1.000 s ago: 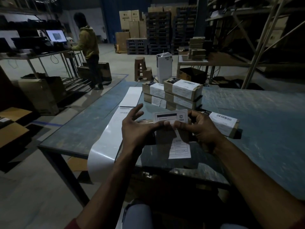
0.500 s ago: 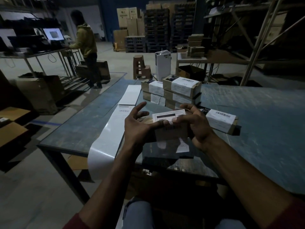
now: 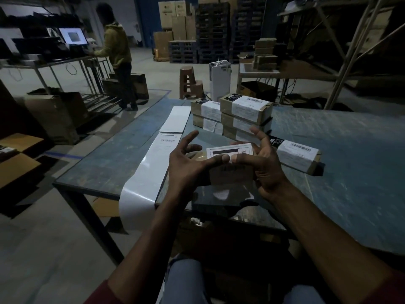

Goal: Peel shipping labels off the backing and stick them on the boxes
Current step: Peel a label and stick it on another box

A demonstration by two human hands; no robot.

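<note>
- Landmark: the stack of labelled boxes (image 3: 238,117) on the blue table (image 3: 350,172). All places below are given from it.
- Just on the near side of the stack, above the table, both hands hold a small cardboard box (image 3: 232,174) between them.
- A white shipping label (image 3: 230,151) lies across the top of that box; a dark bar is printed on it, and its near edge bends over the box's front edge.
- Left hand (image 3: 188,165): thumb laid flat along the label's near edge, pressing it to the box. Fingers spread and only loosely bent, lifted clear above the box's left end. Whether the palm touches the box cannot be told.
- Right hand (image 3: 263,163): thumb pressing the same label edge, tip nearly meeting the left thumb. Fingers raised and fanned at the box's right end, tips reaching toward the stack; the palm cups the box end.
- Right of the stack and a little nearer, one more labelled box (image 3: 298,156) lies alone on the table, just beyond the right hand.
- Left of the stack, a long strip of white backing paper (image 3: 149,172) runs toward the near table edge and droops over it. One printed label (image 3: 167,141) sits on the strip, near the stack's left side.
- Far beyond the stack to the left, a person in a yellow top (image 3: 116,47) stands at a bench with a lit screen (image 3: 73,36).
- Light is dim; fine print unreadable.
</note>
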